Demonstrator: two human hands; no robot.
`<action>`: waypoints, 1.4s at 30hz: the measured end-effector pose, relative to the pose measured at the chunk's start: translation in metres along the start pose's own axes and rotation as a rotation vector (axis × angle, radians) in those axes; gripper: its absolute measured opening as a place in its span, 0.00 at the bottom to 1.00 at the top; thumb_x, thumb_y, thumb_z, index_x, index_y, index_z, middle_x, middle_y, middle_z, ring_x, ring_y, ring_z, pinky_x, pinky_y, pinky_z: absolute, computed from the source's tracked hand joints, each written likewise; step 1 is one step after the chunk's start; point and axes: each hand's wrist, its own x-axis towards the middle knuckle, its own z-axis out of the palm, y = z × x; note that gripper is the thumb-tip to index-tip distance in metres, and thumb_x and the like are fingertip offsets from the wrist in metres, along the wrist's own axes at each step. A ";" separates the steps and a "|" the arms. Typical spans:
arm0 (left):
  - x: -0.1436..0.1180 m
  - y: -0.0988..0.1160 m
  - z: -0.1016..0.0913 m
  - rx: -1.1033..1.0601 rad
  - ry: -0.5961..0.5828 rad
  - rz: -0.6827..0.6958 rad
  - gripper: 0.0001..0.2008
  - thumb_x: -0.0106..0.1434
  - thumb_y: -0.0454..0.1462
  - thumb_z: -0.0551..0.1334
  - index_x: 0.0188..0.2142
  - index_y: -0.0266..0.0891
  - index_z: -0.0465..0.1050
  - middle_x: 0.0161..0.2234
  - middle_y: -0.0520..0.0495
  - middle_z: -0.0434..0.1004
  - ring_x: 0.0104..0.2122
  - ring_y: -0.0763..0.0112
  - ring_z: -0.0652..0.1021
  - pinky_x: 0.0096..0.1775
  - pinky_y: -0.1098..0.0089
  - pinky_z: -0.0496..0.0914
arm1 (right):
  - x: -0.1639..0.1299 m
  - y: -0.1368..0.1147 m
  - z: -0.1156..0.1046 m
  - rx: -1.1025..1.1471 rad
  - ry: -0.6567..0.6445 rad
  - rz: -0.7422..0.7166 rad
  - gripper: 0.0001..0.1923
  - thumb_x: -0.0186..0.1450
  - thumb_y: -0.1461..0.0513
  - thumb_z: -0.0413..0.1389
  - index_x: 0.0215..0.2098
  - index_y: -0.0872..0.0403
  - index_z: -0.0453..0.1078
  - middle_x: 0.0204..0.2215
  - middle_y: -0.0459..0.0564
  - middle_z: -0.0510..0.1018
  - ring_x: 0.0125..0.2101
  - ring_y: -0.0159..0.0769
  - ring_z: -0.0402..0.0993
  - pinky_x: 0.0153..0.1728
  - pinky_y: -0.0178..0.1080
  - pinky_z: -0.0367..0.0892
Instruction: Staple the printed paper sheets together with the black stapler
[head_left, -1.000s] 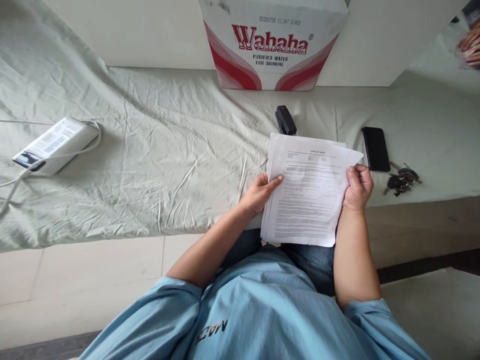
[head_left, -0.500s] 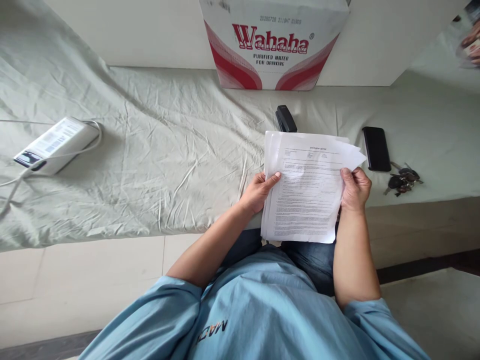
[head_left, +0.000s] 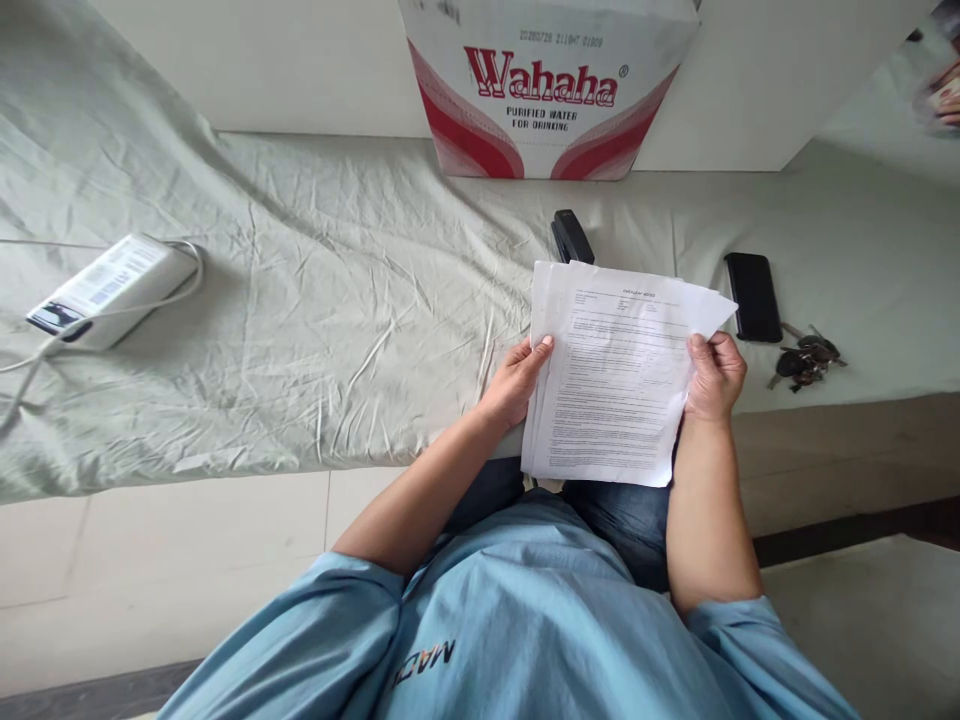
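Note:
Several loose printed sheets of paper (head_left: 611, 390) are fanned slightly out of line, held over my lap and the table's near edge. My left hand (head_left: 519, 382) is closed on their left edge, thumb on top and fingers beneath. On the right edge, my right hand (head_left: 714, 375) pinches the sheets, with the thumb on the front. The top sheet carries small printed text, and its upper right corner sticks out past my right hand. A black stapler (head_left: 572, 237) lies just beyond the top edge of the papers.
A white and red water carton (head_left: 555, 110) stands at the back. To the right lie a black phone (head_left: 753, 297) and a bunch of keys (head_left: 808, 358). A white box (head_left: 112, 290) with a cable is at the left on the wrinkled pale green cloth (head_left: 300, 300).
The top sheet has shifted slightly right relative to those beneath, baring more of their left edges. My right hand has moved a little right, and my left thumb has slid slightly toward the left edge.

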 end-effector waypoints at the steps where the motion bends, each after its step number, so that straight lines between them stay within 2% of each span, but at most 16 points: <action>1: 0.000 0.000 0.000 -0.004 -0.004 0.002 0.27 0.57 0.59 0.79 0.41 0.40 0.84 0.40 0.42 0.89 0.52 0.45 0.86 0.55 0.51 0.80 | 0.000 0.000 0.000 -0.001 0.001 -0.002 0.20 0.54 0.46 0.77 0.32 0.50 0.80 0.27 0.41 0.78 0.28 0.31 0.70 0.34 0.37 0.70; 5: 0.001 -0.001 0.000 -0.018 -0.007 0.012 0.26 0.58 0.58 0.79 0.42 0.40 0.84 0.41 0.42 0.89 0.53 0.44 0.86 0.56 0.50 0.79 | 0.000 0.002 -0.001 -0.013 0.002 -0.016 0.19 0.55 0.46 0.76 0.32 0.50 0.79 0.26 0.42 0.78 0.27 0.32 0.71 0.33 0.38 0.70; 10: 0.000 -0.001 0.001 -0.052 -0.004 0.064 0.25 0.60 0.55 0.79 0.48 0.43 0.85 0.43 0.44 0.90 0.56 0.45 0.85 0.58 0.50 0.79 | 0.002 0.004 -0.001 -0.010 0.017 -0.035 0.19 0.55 0.46 0.76 0.31 0.49 0.79 0.26 0.42 0.77 0.27 0.32 0.70 0.31 0.37 0.68; 19: 0.000 -0.001 0.000 -0.036 -0.016 0.088 0.29 0.62 0.56 0.77 0.57 0.45 0.83 0.53 0.43 0.89 0.65 0.44 0.80 0.65 0.49 0.73 | 0.001 0.002 0.000 0.002 0.015 -0.031 0.20 0.55 0.46 0.76 0.31 0.49 0.78 0.26 0.42 0.77 0.27 0.32 0.70 0.31 0.37 0.68; 24: -0.002 0.001 0.000 -0.041 -0.050 0.065 0.31 0.64 0.57 0.75 0.61 0.46 0.80 0.53 0.42 0.88 0.63 0.43 0.81 0.64 0.47 0.74 | 0.001 0.000 0.001 -0.002 0.026 -0.011 0.20 0.54 0.46 0.76 0.30 0.49 0.78 0.25 0.41 0.76 0.27 0.32 0.69 0.30 0.37 0.67; 28: -0.002 0.001 0.001 -0.002 -0.058 0.053 0.27 0.60 0.54 0.79 0.53 0.44 0.82 0.50 0.42 0.89 0.58 0.44 0.84 0.61 0.47 0.77 | 0.001 0.000 0.001 0.006 0.025 -0.002 0.21 0.54 0.46 0.76 0.30 0.50 0.77 0.26 0.42 0.77 0.27 0.31 0.69 0.31 0.37 0.68; 32: -0.001 -0.001 0.000 0.009 -0.025 0.027 0.25 0.58 0.56 0.80 0.44 0.41 0.83 0.43 0.42 0.89 0.52 0.45 0.86 0.56 0.48 0.79 | 0.000 0.001 0.000 -0.008 0.013 -0.002 0.21 0.55 0.45 0.75 0.31 0.50 0.77 0.26 0.41 0.77 0.27 0.32 0.71 0.32 0.37 0.69; 42: 0.000 -0.003 -0.002 -0.001 -0.002 -0.002 0.25 0.57 0.56 0.80 0.41 0.41 0.83 0.40 0.43 0.89 0.50 0.45 0.87 0.55 0.48 0.80 | 0.002 0.004 -0.001 0.004 0.019 -0.041 0.19 0.57 0.46 0.75 0.33 0.48 0.78 0.28 0.42 0.76 0.29 0.34 0.72 0.34 0.40 0.70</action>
